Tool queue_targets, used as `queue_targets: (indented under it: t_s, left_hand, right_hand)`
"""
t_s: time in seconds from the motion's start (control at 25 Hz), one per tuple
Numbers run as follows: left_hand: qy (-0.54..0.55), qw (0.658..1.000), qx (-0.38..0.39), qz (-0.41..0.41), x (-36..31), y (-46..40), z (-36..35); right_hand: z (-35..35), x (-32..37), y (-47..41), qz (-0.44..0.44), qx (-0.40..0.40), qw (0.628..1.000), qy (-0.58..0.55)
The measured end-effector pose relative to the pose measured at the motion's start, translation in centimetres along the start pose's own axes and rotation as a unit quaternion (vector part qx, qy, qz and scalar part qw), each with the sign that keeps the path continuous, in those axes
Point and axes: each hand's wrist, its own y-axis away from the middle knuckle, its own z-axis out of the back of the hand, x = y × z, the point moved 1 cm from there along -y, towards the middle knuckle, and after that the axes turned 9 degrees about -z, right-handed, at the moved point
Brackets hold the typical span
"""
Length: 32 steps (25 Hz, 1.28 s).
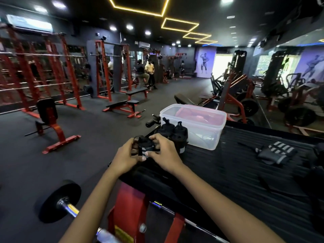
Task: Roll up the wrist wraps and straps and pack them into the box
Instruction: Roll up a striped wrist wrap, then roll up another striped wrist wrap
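A black wrist wrap with grey stripes point(145, 147), rolled into a tight bundle, is gripped between my left hand point(125, 157) and my right hand point(164, 153) over the near left corner of the black ribbed bench pad point(236, 172). Just behind it two rolled black wraps point(173, 135) stand upright against the clear plastic box point(206, 137). The box stands on the pad with something red showing through it. An unrolled black and grey striped wrap point(275, 152) lies flat on the pad to the right, with more black straps point(315, 165) at the right edge.
A barbell with a black plate point(59, 201) runs under the pad at lower left, beside the red frame point(130, 209). Red benches point(50, 127) and racks point(43, 67) stand across the dark gym floor. People stand far back by the machines.
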Motion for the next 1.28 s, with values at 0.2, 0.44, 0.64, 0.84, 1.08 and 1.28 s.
queue_targets:
  t_s: [0.2, 0.44, 0.64, 0.84, 1.08, 1.28]
  left_hand:
    - [-0.014, 1.000, 0.011, 0.013, 0.2, -1.4, -1.2]
    - [0.023, 0.999, 0.023, 0.023, 0.7, -1.4, -1.6]
    - [0.032, 0.999, -0.003, 0.015, -0.1, -1.1, -1.5]
    - [0.014, 0.997, -0.064, -0.032, -0.8, -0.6, -1.5]
    - [-0.048, 0.949, -0.166, -0.263, -9.5, -0.8, -5.4]
    - [0.031, 0.943, -0.034, -0.329, -14.5, -4.8, -14.7]
  right_hand:
    - [-0.1, -0.9, 0.2, -0.010, -0.029, 0.999, 0.018]
    - [0.2, -1.5, 0.5, -0.033, 0.017, 0.999, -0.028]
    - [0.5, -1.8, 0.0, -0.047, -0.008, 0.998, -0.031]
    - [1.9, -1.6, 0.6, -0.012, -0.041, 0.999, -0.017]
    - [9.4, -2.1, 2.8, 0.057, -0.135, 0.989, -0.014]
    - [18.4, -6.2, 4.8, -0.018, -0.250, 0.967, 0.044]
